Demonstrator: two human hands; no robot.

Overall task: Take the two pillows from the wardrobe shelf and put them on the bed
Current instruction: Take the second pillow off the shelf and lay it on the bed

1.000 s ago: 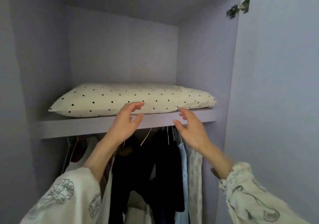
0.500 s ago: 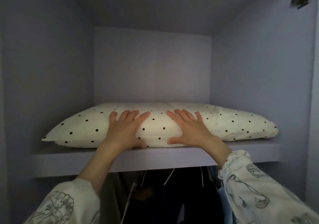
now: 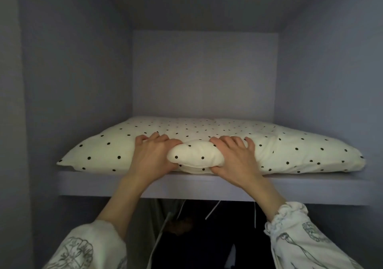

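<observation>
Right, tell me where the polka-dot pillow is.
In the head view the polka-dot pillow lies across the wardrobe shelf, its front edge bunched between the left hand and right hand.

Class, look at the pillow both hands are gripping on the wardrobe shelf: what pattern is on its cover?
Small black dots scattered on cream fabric pillow, clearest in the head view.

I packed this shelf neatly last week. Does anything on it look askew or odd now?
Only the pillow looks odd: its front edge is bunched into a bulge where the left hand and right hand squeeze it. That comes from the grip, not damage. It lies flat on the shelf; only one pillow is visible.
</observation>
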